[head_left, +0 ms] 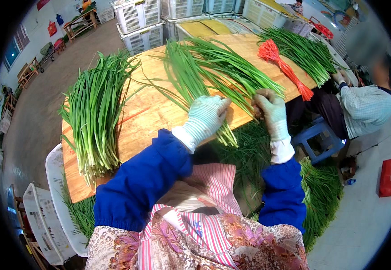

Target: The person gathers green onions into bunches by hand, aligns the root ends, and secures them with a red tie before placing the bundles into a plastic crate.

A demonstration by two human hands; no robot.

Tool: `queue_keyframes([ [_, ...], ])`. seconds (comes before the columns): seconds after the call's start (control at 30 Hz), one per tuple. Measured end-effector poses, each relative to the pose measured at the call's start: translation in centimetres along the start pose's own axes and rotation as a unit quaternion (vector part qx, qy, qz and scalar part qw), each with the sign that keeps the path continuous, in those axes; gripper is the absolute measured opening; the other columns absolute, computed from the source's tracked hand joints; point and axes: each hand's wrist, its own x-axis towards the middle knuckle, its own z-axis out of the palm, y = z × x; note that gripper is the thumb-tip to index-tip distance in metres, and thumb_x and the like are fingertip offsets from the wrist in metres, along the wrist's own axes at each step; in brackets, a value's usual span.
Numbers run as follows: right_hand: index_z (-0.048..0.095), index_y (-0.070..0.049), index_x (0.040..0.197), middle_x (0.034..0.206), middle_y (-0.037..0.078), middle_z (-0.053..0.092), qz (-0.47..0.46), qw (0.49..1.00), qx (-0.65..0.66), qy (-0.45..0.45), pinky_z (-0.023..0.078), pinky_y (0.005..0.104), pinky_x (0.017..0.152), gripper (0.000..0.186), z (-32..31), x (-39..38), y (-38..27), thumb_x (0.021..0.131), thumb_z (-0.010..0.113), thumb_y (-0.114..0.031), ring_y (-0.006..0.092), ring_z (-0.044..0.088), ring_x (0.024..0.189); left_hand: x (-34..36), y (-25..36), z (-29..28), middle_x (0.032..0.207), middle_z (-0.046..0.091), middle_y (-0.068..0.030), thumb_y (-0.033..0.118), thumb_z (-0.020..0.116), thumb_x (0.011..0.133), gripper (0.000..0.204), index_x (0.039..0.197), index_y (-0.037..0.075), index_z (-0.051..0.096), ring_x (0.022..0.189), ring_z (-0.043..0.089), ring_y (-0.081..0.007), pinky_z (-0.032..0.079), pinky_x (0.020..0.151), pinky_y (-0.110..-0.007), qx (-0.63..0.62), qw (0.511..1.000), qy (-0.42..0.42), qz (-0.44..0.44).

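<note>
My left hand (206, 117), in a pale striped knit glove, is closed around a bunch of garlic chives (184, 74). Their leaves fan away from me over the wooden board (146, 117), and the white stem ends (227, 135) stick out below my fist. My right hand (269, 110), gloved too, has its fingers curled together at the stem ends of a loose pile of chives (236, 67); what they pinch, if anything, is hidden. A thick stack of chives (98, 117) lies at the board's left. Red plastic ties (285, 67) lie bundled at the right.
More chives (299, 54) lie at the board's far right, near a seated co-worker (364, 108). A blue stool (319, 139) stands beside that person. Chives (319, 198) are heaped low on my right. White crates (139, 27) are stacked behind the board; a white basket (53, 180) stands at left.
</note>
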Motion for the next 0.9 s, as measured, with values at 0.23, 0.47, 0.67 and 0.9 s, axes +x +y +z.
queue_keyframes([
  [0.23,0.064,-0.005,0.089,0.072,0.006,0.064,0.134,0.971,-0.098,-0.174,0.045,0.0233,0.053,0.016,-7.9,-8.3,4.0,0.08,0.061,-0.018,0.0118,0.058,0.058,0.2,0.7,-0.3,0.083,0.063,-0.0122,0.012,0.061,0.076,0.024,0.1,0.009,0.064,0.075,0.061,-0.0331,0.049,0.068,-0.042,-0.026,0.998,-0.02,-0.045],
  [0.47,0.067,-0.01,0.092,0.09,0.013,0.065,-0.141,0.919,-0.363,0.068,0.05,0.0366,0.075,0.02,-7.6,-6.1,4.8,0.083,0.056,-0.023,0.0304,0.062,0.085,0.1,0.2,-0.4,0.079,0.062,-0.0122,0.012,0.061,0.076,0.023,0.099,0.008,0.063,0.075,0.061,-0.0323,0.048,0.066,-0.042,-0.027,0.999,0.012,-0.026],
  [0.67,0.069,-0.011,0.089,0.086,0.015,0.063,-0.111,0.805,-0.582,0.021,0.048,0.0428,0.072,0.021,-0.4,2.9,1.4,0.082,0.058,-0.028,0.0325,0.061,0.082,0.1,-0.1,-0.2,0.078,0.062,-0.013,0.012,0.061,0.075,0.024,0.098,0.005,0.062,0.074,0.061,-0.0325,0.049,0.066,-0.041,-0.052,0.998,0.042,-0.007],
  [0.9,0.064,-0.007,0.081,0.082,0.017,0.063,-0.148,0.872,-0.466,-0.021,0.048,0.0446,0.072,0.013,4.6,-1.6,2.0,0.074,0.062,-0.017,0.0348,0.061,0.08,1.2,0.7,-1.2,0.113,0.057,-0.0149,0.016,0.059,0.08,0.036,0.115,0.006,0.056,0.105,0.054,-0.0358,0.042,0.093,-0.042,-0.061,0.987,0.089,0.122],
])
